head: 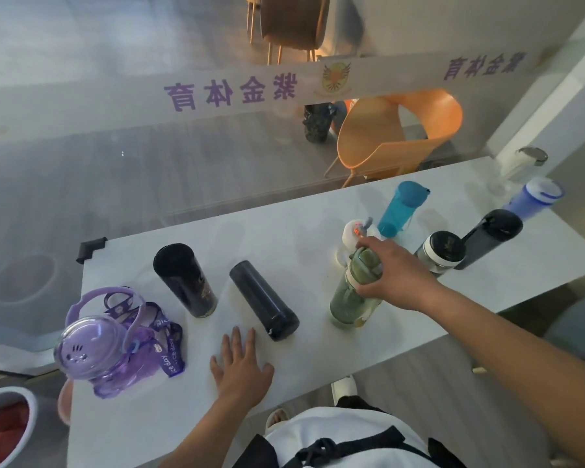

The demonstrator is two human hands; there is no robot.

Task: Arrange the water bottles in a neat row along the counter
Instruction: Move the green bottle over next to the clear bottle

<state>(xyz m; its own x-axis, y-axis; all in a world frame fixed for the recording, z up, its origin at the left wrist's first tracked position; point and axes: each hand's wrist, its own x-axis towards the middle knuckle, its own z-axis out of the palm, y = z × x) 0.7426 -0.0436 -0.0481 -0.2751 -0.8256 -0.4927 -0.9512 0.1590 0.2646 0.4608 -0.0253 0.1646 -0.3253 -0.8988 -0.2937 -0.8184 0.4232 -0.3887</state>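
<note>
Several bottles stand on the white counter [284,238]. My right hand [395,271] grips the top of a green bottle [350,300] near the middle. My left hand [242,364] lies flat on the counter, fingers spread, just in front of a black bottle [264,300]. Left of that stand a dark tumbler [184,280] and a purple jug with a strap [115,339]. Behind the green bottle sits a white bottle [352,233], partly hidden, then a teal bottle [402,209]. Further right are a black-lidded cup [441,253], a dark tall bottle [490,238], a blue bottle [534,199] and a clear bottle [520,163].
A glass wall [149,146] with purple lettering runs along the counter's far edge. An orange chair [395,136] stands behind it. A black corner guard [90,249] caps the counter's far left corner. A white bin [4,427] sits on the floor at lower left.
</note>
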